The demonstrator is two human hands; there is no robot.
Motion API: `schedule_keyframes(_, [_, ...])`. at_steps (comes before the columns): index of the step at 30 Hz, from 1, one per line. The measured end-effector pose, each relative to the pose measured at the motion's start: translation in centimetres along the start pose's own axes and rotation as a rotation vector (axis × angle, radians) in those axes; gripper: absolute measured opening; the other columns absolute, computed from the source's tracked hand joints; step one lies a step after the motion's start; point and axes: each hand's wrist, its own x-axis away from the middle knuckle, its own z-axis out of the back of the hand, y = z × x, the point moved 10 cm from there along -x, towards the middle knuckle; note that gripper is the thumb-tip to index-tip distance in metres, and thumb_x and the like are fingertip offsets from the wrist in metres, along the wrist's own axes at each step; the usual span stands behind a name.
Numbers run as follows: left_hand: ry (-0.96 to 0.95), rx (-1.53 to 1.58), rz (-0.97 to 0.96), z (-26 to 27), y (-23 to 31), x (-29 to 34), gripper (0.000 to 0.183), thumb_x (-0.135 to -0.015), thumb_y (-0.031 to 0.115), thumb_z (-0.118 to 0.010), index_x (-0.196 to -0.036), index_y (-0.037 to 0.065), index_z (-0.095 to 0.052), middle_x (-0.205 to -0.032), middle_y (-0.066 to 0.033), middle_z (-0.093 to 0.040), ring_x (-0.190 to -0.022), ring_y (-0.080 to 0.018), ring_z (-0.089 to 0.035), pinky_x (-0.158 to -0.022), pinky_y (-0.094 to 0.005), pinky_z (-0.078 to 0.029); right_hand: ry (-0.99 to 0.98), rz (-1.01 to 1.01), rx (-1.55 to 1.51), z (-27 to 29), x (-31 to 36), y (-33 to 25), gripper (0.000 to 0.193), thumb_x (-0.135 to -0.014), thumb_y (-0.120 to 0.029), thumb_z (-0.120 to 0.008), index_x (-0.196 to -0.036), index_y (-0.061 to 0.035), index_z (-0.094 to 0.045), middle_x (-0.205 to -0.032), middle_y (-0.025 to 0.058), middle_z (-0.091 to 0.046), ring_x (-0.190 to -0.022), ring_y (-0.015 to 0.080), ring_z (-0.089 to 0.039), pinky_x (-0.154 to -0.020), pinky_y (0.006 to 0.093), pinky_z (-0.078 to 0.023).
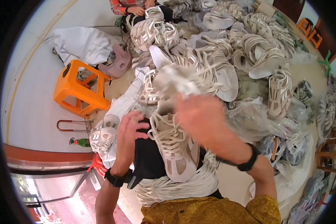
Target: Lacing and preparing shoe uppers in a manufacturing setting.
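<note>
A beige and white sneaker (pixel 178 158) lies in my lap with its toe toward me, and pale laces criss-cross its front. Beside the shoe's left edge is my left hand (pixel 129 130), fingers spread, close to a loop of lace. My right hand (pixel 199 114) is over the shoe's right side near the opening, smeared by motion, so its fingers cannot be read. Just beyond it a blurred whitish shape (pixel 183 80) shows; I cannot tell if the hand holds it. A thick bundle of off-white laces (pixel 175 190) lies across my lap.
A big heap of similar sneakers (pixel 257 48) and clear plastic bags (pixel 246 115) spreads ahead and right. To the left are an orange stool (pixel 72 89), a green bottle (pixel 82 142) and a white sack (pixel 86 44). Another person's hands (pixel 140 9) are at the far side.
</note>
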Motion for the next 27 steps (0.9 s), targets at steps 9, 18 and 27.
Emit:
schedule_keyframes(9, [0.054, -0.547, -0.310, 1.3, 1.1, -2.8, 0.043, -0.082, 0.031, -0.047, -0.115, 0.003, -0.045, -0.115, -0.0208, -0.046, -0.104, -0.0328, -0.046, -0.087, -0.0358, -0.036, -0.520, 0.360, 0.122, -10.0, 3.8, -19.6, 0.006, -0.051, -0.011, -0.057, -0.052, -0.0057, -0.059, -0.047, 0.0059, -0.048, -0.044, 0.0240, -0.046, -0.026, 0.0358, -0.026])
schedule_keyframes(18, [-0.013, -0.574, -0.132, -1.3, 0.2, -6.8, 0.047, -0.075, 0.034, -0.051, -0.109, 0.002, -0.049, -0.098, -0.0235, -0.056, -0.091, -0.0365, -0.054, -0.080, -0.0387, -0.041, -0.516, 0.346, -0.054, -13.3, 4.4, -18.1, 0.010, -0.055, -0.015, -0.057, -0.047, -0.0099, -0.058, -0.043, 0.0022, -0.050, -0.043, 0.0209, -0.050, -0.029, 0.0348, -0.028])
schedule_keyframes(27, [-0.165, -0.768, -0.358, -0.7, 1.5, -11.1, 0.025, -0.070, 0.013, -0.045, -0.086, -0.003, -0.056, -0.081, -0.0242, -0.057, -0.078, -0.0391, -0.055, -0.072, -0.0428, -0.043, 0.231, -0.055, -0.292, 0.9, 5.7, -0.7, 0.039, -0.056, -0.011, -0.064, -0.093, -0.0025, -0.056, -0.088, 0.0107, -0.057, -0.078, 0.0255, -0.056, -0.068, 0.0351, -0.043])
